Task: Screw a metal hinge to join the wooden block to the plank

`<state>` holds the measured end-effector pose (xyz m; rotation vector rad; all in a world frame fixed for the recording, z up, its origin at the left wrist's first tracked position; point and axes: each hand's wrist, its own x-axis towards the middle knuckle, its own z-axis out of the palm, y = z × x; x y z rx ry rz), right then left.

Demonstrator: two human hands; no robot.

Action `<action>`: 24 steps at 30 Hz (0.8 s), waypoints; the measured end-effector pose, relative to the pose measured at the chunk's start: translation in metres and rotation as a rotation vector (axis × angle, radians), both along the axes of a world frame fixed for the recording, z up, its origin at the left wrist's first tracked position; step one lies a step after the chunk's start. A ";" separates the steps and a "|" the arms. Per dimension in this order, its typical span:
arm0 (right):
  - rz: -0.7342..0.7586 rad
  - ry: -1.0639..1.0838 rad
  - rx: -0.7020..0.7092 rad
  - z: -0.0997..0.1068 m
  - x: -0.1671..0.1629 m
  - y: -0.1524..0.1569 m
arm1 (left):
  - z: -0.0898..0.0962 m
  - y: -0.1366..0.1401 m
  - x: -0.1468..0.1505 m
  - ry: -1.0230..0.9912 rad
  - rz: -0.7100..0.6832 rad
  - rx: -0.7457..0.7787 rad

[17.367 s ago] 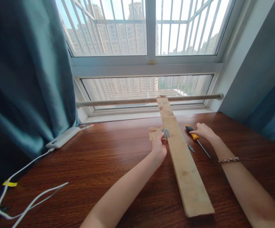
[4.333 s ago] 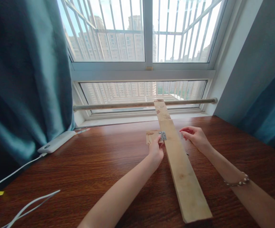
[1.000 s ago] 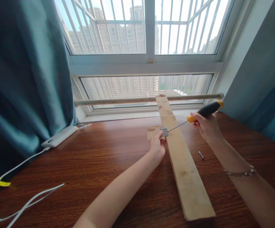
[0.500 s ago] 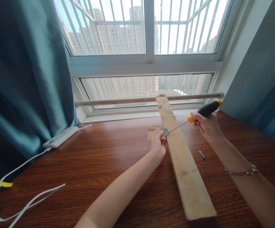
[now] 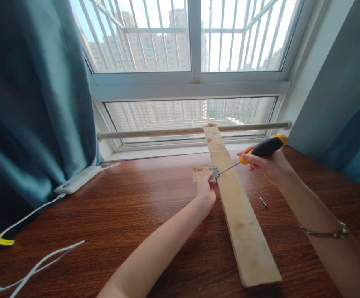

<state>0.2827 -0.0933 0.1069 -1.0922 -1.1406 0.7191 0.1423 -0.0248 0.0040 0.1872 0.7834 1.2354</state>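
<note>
My left hand [image 5: 206, 191] is closed at the left edge of a long wooden board [image 5: 242, 223]. Its thumb presses a small metal plate with holes [image 5: 215, 172], and its other fingers curl low beside a short wooden piece [image 5: 197, 175]. The plate lies where the short piece meets the board. My right hand [image 5: 268, 163] grips a screwdriver [image 5: 267, 147] with a black and yellow handle. The screwdriver slants down to the left, its tip at the plate. Whether the tip sits in a screw is too small to tell.
A loose screw [image 5: 263, 202] lies on the brown table [image 5: 155, 219] right of the board. A white power strip [image 5: 78, 180] with a white cable [image 5: 43, 269] is at the left, by a blue curtain [image 5: 37, 82]. A rail [image 5: 155, 133] crosses before the window.
My right hand has shifted a little left and its grip on the screwdriver has changed, with the handle lower and further left. My left hand keeps its place on the plate.
</note>
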 end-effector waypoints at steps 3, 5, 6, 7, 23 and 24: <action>0.081 0.011 -0.095 0.007 0.005 -0.005 | 0.000 0.000 0.000 -0.001 -0.001 -0.002; 0.140 0.029 -0.154 0.011 0.007 -0.008 | 0.000 0.000 0.000 -0.004 0.002 -0.008; 0.152 0.041 -0.174 0.012 0.008 -0.009 | 0.000 0.000 0.000 -0.005 0.004 -0.010; 0.149 0.049 -0.183 0.013 0.008 -0.009 | 0.000 0.000 0.000 -0.007 0.004 -0.012; -0.290 -0.251 0.039 -0.009 -0.007 0.001 | 0.000 0.000 0.001 -0.003 0.003 -0.016; -0.233 -0.186 0.041 -0.007 -0.008 0.000 | 0.000 0.000 0.001 -0.004 0.000 -0.014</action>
